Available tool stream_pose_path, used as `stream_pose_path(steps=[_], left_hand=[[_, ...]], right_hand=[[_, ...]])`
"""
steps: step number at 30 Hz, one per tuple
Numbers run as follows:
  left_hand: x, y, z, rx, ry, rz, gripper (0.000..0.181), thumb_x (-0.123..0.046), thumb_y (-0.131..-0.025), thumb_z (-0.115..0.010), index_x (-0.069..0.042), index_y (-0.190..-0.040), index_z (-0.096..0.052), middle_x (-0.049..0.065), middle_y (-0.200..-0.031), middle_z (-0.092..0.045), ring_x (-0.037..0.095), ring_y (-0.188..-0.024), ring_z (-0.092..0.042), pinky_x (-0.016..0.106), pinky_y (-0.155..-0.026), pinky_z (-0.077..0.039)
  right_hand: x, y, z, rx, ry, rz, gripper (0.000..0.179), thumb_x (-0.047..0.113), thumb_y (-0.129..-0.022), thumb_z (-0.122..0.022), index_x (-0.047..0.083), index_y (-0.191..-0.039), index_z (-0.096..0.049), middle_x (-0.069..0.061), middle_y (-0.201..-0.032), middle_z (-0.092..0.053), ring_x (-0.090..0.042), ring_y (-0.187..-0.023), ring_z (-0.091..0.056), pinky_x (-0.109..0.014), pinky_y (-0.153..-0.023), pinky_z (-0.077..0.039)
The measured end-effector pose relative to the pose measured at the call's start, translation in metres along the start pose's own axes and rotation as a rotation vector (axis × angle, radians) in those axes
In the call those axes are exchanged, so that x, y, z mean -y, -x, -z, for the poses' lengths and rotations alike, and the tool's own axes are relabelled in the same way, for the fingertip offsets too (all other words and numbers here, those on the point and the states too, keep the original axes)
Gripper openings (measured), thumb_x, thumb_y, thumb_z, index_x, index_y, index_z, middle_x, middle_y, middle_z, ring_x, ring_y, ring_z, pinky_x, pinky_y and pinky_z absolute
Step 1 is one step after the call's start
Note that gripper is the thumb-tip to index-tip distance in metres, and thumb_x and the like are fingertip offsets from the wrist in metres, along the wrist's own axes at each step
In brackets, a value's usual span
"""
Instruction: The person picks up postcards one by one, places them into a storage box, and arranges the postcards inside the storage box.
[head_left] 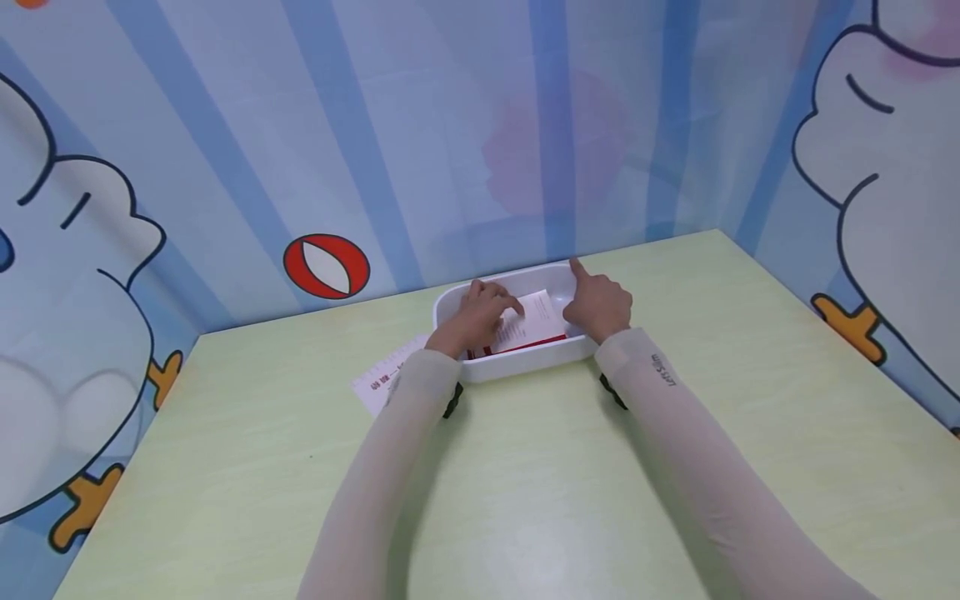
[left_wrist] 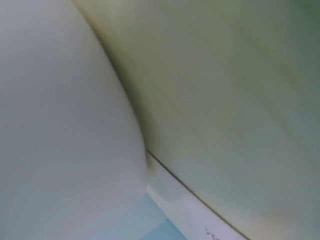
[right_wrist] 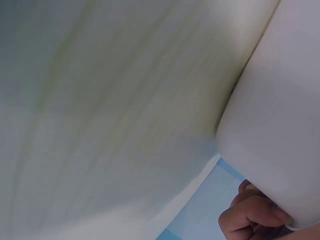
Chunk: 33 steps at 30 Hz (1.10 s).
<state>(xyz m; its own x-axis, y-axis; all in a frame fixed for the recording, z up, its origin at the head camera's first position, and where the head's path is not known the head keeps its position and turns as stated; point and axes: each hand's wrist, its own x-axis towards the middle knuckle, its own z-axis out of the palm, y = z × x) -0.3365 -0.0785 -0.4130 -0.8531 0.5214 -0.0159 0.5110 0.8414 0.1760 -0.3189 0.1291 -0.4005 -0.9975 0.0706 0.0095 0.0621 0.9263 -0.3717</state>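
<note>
A white plastic tray (head_left: 525, 362) with rounded corners stands near the back of the table. Inside it lies a white card-like piece (head_left: 536, 321) with printed text and a red edge; whether it is a box or a booklet I cannot tell. My left hand (head_left: 476, 317) reaches over the tray's left side, its bent fingers resting on the printed piece, with the thumb partly hidden. At the right end, my right hand (head_left: 600, 304) grips the tray's rim, thumb inside. In the right wrist view, curled fingers (right_wrist: 255, 212) hold the tray wall (right_wrist: 280, 115). The left wrist view shows the tray wall (left_wrist: 65, 120) without the hand.
A white printed sheet (head_left: 382, 379) lies on the pale green table (head_left: 525, 483), left of the tray and partly under the left sleeve. Close behind the tray rises a blue-striped backdrop (head_left: 450, 167) with cartoon figures.
</note>
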Motion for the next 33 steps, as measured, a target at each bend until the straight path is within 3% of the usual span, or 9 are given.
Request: stream_pose_path(steps=[8,16,23,33], left_hand=[[0.0001,-0.001,-0.0012,0.031,-0.023,0.025,0.042,-0.004,-0.101,-0.047,-0.028,-0.133,-0.059,0.005,-0.151,-0.04,0.03,-0.141,-0.023,0.05,-0.118,-0.022],[-0.0004,0.0013,-0.0015,0.012,-0.022,0.028,0.041,-0.005,-0.103,-0.045,-0.03,-0.132,-0.059,0.004,-0.149,-0.042,0.027,-0.14,-0.025,0.049,-0.118,-0.023],[-0.0019,0.0049,-0.0021,-0.001,-0.058,0.025,0.04,-0.006,-0.103,-0.046,-0.031,-0.13,-0.06,0.002,-0.145,-0.047,0.026,-0.136,-0.03,0.046,-0.116,-0.026],[-0.0026,0.0054,-0.0004,0.004,-0.025,0.013,0.037,-0.008,-0.103,-0.044,-0.028,-0.131,-0.06,0.004,-0.144,-0.047,0.027,-0.137,-0.028,0.048,-0.117,-0.024]], right_hand=[[-0.0021,-0.0007,0.0011,0.008,0.003,0.011,0.084,0.02,-0.088,-0.063,0.021,-0.16,-0.019,-0.019,-0.104,-0.068,-0.028,-0.077,-0.059,-0.045,-0.078,-0.052],[-0.0018,-0.0029,-0.0004,0.001,0.01,0.004,0.085,0.021,-0.088,-0.063,0.022,-0.16,-0.019,-0.018,-0.098,-0.068,-0.025,-0.07,-0.055,-0.041,-0.069,-0.05],[-0.0017,-0.001,-0.0014,0.017,0.009,0.013,0.086,0.024,-0.088,-0.064,0.02,-0.16,-0.017,-0.019,-0.103,-0.069,-0.026,-0.07,-0.056,-0.046,-0.076,-0.054],[-0.0027,-0.0024,-0.0016,0.006,0.005,0.017,0.086,0.023,-0.087,-0.065,0.02,-0.16,-0.018,-0.019,-0.107,-0.068,-0.027,-0.071,-0.057,-0.048,-0.077,-0.055]])
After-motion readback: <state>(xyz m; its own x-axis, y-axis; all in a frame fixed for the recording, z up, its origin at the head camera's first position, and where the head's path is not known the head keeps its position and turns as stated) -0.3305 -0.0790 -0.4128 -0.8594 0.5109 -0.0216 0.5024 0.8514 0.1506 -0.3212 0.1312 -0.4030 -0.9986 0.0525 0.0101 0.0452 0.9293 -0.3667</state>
